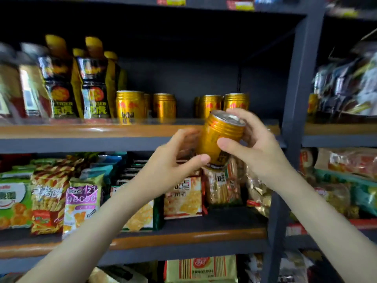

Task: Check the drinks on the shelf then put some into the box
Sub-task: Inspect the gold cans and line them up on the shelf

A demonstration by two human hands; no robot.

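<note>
Two hands shared one gold can [221, 137], tilted with its silver top leaning up and to the right, probably so its print could be read as part of the check. The right hand [255, 144] clamped the upper body, thumb across the front and fingers curled behind the rim. The left hand [173, 160], blurred, pinched the lower end between thumb and fingers. The can was off the board, held in front of the drinks shelf's wooden edge [81, 130]. Behind the can and to its left stood more Red Bull cans [130, 106], with Tiger bottles [93, 88] farther left. Below the can lay snack bags [81, 203]. Right of it rose the grey shelf post [293, 99], the nearest thing to knock. No box showed.
</note>
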